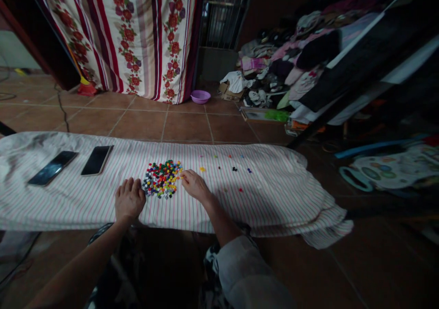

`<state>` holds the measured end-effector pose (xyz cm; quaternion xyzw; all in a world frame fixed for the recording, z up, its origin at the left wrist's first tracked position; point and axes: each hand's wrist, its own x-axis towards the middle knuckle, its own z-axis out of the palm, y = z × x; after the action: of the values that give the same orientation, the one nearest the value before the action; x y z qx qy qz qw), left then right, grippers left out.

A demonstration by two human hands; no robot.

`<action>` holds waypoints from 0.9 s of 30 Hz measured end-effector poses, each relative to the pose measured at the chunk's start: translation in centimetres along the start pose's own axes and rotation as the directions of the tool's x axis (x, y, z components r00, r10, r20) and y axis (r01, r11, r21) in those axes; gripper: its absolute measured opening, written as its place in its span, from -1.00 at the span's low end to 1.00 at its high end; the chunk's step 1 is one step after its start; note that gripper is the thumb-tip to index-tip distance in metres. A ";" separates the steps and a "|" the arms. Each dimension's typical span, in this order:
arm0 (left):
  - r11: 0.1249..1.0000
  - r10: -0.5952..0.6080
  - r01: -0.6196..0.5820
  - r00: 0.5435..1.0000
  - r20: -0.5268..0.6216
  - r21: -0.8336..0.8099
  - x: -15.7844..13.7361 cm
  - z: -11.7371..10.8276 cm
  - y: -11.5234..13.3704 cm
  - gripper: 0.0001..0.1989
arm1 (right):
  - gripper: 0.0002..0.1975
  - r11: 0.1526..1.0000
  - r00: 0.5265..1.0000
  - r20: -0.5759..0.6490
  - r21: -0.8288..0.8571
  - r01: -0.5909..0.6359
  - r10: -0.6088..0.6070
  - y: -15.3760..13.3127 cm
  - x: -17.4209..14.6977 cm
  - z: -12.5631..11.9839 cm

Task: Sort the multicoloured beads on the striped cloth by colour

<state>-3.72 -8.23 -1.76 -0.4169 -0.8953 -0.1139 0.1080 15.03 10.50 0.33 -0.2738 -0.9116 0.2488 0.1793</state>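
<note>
A pile of tiny coloured pieces [163, 178], like beads or little blocks, lies on a striped cloth [274, 208]. My left hand [130, 199] rests palm down on the cloth at the pile's left edge, its fingers slightly bent and holding nothing visible. At the right edge, my right hand [195, 184] has its thumb and fingertips pinched together by some yellow and orange pieces; whatever is between them is too small to make out. Farther right, small groups sorted by colour sit apart, among them yellow pieces [202, 169], black pieces [234, 168], blue pieces [249, 170] and a red one [240, 190].
Two phones, a dark phone [53, 167] and a gold-edged phone [97, 160], lie left on the cloth. Beyond are a floral curtain [144, 39], a purple basin [200, 97], a red broom [87, 87] and heaped clothes [274, 66]. A dark diagonal bar crosses the right side.
</note>
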 end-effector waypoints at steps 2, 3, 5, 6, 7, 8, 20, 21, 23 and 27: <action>1.000 0.003 -0.003 1.000 0.008 0.003 0.0 -0.1 0.0 -0.51 | -0.75 0.998 0.997 -0.042 -0.023 -0.060 0.059 0.5 0.1 -0.6; 1.000 0.003 -0.003 1.000 0.011 0.004 0.0 -0.2 0.1 -0.51 | -0.76 0.994 0.993 -0.068 -0.035 -0.102 0.099 0.8 0.2 -1.0; 1.000 0.002 -0.002 1.000 0.015 0.004 0.0 -0.3 0.1 -0.51 | -0.77 0.980 0.974 -0.128 -0.053 -0.193 0.185 1.4 0.4 -1.7; 1.000 0.002 -0.002 1.000 0.017 0.003 0.0 -0.3 0.1 -0.51 | -0.77 0.971 0.963 -0.158 -0.056 -0.232 0.221 1.8 0.4 -2.1; 1.000 0.000 -0.001 1.000 0.018 0.003 0.0 -0.3 0.1 -0.51 | -0.77 0.962 0.950 -0.184 -0.055 -0.267 0.253 2.2 0.4 -2.5; 1.000 -0.001 0.001 1.000 0.019 0.002 0.1 -0.3 0.1 -0.51 | -0.78 0.952 0.936 -0.207 -0.053 -0.303 0.286 2.6 0.4 -2.8; 1.000 0.006 -0.006 1.000 -0.014 -0.007 0.0 0.2 -0.1 -0.53 | -0.78 0.824 0.833 -0.238 -0.164 -0.542 0.500 5.1 0.5 -4.7; 1.000 0.004 -0.004 1.000 -0.012 -0.010 0.0 0.2 -0.1 -0.53 | -0.77 0.820 0.831 -0.230 -0.173 -0.546 0.506 5.2 0.5 -4.7; 1.000 -0.005 0.005 1.000 -0.007 -0.013 0.0 0.2 0.0 -0.53 | -0.77 0.810 0.827 -0.219 -0.183 -0.557 0.518 5.4 0.6 -4.6; 1.000 -0.013 0.013 1.000 -0.005 -0.007 0.1 0.1 0.0 -0.53 | -0.79 0.810 0.827 -0.215 -0.186 -0.556 0.519 5.7 0.7 -4.2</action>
<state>-3.76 -8.14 -1.84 -0.4112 -0.8973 -0.1185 0.1081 18.75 16.58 0.67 -0.5590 -0.8030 0.1550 0.1368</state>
